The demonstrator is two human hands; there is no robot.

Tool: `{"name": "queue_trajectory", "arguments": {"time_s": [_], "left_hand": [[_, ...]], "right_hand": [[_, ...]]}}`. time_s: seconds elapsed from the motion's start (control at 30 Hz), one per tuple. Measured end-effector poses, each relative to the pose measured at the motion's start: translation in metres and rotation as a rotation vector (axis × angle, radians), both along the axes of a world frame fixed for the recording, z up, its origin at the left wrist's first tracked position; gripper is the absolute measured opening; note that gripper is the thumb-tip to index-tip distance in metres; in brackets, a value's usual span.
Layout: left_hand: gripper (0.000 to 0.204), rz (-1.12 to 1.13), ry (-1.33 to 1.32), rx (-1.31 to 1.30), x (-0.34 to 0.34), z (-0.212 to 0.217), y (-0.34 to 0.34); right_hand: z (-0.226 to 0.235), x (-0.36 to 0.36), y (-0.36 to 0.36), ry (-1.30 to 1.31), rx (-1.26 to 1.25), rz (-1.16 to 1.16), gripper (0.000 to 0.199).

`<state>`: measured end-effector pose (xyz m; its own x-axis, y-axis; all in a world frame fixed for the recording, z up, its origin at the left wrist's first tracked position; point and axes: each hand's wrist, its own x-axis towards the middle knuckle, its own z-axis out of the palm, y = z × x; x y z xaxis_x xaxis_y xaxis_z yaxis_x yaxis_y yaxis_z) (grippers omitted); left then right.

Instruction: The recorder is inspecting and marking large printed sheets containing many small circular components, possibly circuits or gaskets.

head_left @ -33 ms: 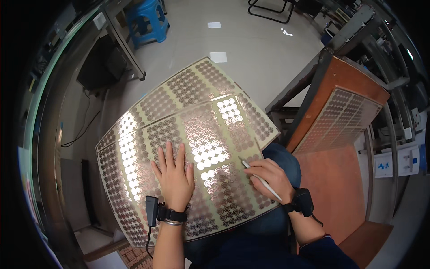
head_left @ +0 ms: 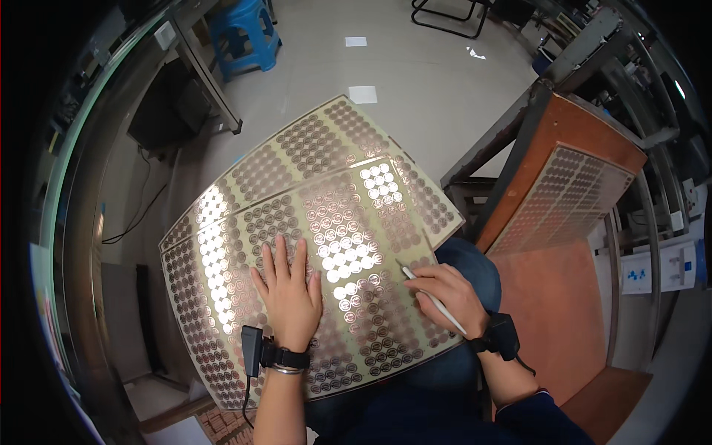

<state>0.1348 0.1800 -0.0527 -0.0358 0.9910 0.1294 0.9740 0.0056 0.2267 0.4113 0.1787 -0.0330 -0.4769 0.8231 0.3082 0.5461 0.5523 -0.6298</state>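
A large pale-green panel (head_left: 337, 297) covered with rows of round coppery discs lies across my lap. Under its far edge a second panel of the same kind (head_left: 308, 144) sticks out. My left hand (head_left: 291, 297) rests flat on the upper panel, fingers spread, left of its middle. My right hand (head_left: 451, 293) is at the panel's right side, closed round a slim white pen-shaped tool (head_left: 443, 310). The tool's thin dark tip points away to the upper left, at the panel's surface; whether it touches cannot be made out. Bright glare whitens several discs.
On the right, another disc-patterned panel (head_left: 564, 196) leans against an orange-brown board (head_left: 545, 152) in a metal frame. A blue plastic stool (head_left: 246, 37) stands at the far left. Left of me runs a bench with a dark box (head_left: 169, 105) beneath and loose cables.
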Motion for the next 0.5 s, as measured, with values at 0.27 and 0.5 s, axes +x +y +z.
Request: {"name": "queue_trajectory", "arguments": {"time_s": [0.27, 0.5], "left_hand": [[0.048, 0.006, -0.144, 0.048, 0.001, -0.003, 0.028], [0.048, -0.004, 0.013, 0.09, 0.016, -0.011, 0.058]], "right_hand": [[-0.003, 0.003, 0.0, 0.017, 0.003, 0.005, 0.04], [-0.01, 0.005, 0.002, 0.006, -0.002, 0.02, 0.042]]}}
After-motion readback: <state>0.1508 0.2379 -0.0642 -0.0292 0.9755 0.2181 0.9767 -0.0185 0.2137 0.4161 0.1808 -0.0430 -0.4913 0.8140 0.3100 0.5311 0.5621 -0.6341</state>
